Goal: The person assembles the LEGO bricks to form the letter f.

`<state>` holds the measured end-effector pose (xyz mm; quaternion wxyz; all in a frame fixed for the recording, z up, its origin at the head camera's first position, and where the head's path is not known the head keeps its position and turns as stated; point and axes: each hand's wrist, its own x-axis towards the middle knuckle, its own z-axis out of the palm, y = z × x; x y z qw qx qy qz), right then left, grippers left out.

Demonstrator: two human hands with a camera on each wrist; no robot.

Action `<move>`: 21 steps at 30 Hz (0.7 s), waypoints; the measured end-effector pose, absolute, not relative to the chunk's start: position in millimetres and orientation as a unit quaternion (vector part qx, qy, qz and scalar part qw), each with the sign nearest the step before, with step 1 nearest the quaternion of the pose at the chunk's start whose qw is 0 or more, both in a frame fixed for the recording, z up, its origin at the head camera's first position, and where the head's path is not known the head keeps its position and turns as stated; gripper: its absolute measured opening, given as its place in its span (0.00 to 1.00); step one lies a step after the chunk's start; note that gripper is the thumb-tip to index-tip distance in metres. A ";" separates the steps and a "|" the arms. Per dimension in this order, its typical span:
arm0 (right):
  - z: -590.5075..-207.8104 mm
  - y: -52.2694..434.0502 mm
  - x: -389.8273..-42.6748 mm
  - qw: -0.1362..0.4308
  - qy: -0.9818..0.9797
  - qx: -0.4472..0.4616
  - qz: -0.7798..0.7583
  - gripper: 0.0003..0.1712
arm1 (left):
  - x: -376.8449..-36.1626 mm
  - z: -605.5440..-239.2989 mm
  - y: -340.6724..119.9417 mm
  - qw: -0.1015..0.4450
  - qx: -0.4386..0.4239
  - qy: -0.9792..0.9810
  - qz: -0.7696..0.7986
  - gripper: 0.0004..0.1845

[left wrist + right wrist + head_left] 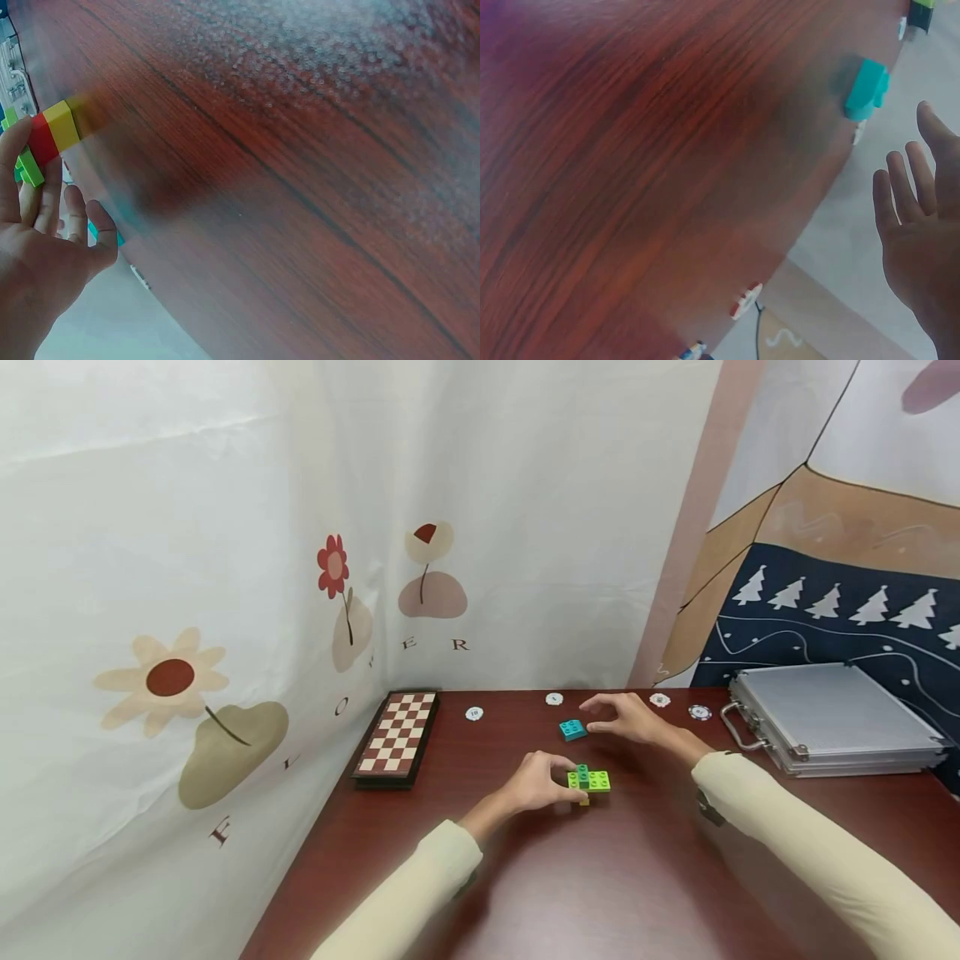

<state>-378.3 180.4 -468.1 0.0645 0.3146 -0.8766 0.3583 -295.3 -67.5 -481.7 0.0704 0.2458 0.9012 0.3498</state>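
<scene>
My left hand (534, 783) pinches a small stack of toy building bricks between thumb and fingers. The stack has a lime green brick (600, 781) with a dark green brick (582, 775) on top of it. Below the lime piece, the left wrist view shows a red brick (44, 140) and a yellow brick (62, 126). Farther back on the table lies a teal brick (572, 730), studs up. Just right of it, my right hand (628, 718) hovers with fingers spread and nothing in them; the right wrist view shows a gap between hand and brick.
A checkered board box (396, 735) lies at the table's left edge. Several poker chips line the back, including a white chip (474, 714) and a dark-edged chip (700, 712). A silver case (832, 710) rests at the right. Printed curtains (540, 527) hang behind the table (600, 877).
</scene>
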 end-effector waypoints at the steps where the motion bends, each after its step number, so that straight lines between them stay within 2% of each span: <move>1: -470.8 179.1 -381.2 0.064 -0.878 0.314 0.355 0.22 | -295.4 -481.6 -67.4 0.070 0.246 0.901 0.350 0.27; 14: -496.1 166.3 -394.6 0.035 -0.886 0.307 0.346 0.17 | -295.7 -480.4 -64.3 0.062 0.250 0.906 0.336 0.27; 21: -495.8 167.3 -393.7 0.047 -0.892 0.314 0.321 0.15 | -294.5 -479.6 -67.8 0.060 0.243 0.908 0.336 0.28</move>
